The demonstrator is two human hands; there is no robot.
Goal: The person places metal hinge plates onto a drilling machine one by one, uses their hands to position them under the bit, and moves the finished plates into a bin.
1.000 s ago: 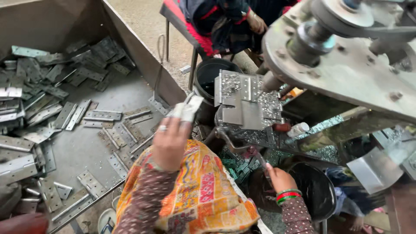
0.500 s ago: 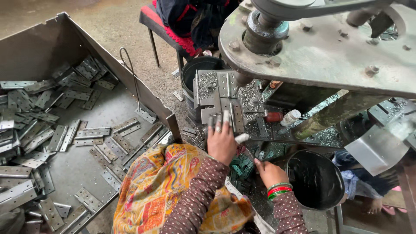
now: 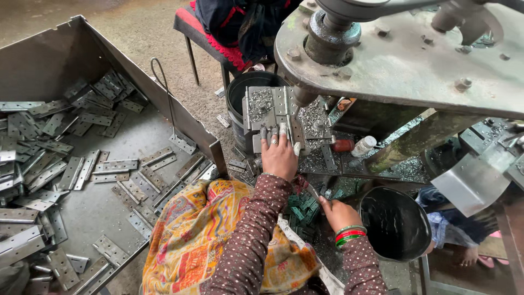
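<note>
Setting: gritty concrete floor; grey press bed (image 3: 415, 65) overhead. Metal bin (image 3: 65, 60) at your left, strewn with flat hinge plates (image 3: 112, 166). Your left hand (image 3: 279, 155): fingers spread flat on the steel die block (image 3: 267, 106). Your right hand (image 3: 338, 213): closed round a thin rod, beside a black bucket (image 3: 396, 224). Rod tip hidden; stool (image 3: 210, 38) cut off at the frame's top edge.

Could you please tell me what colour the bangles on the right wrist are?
Green and red bangles, in the head view.
</note>
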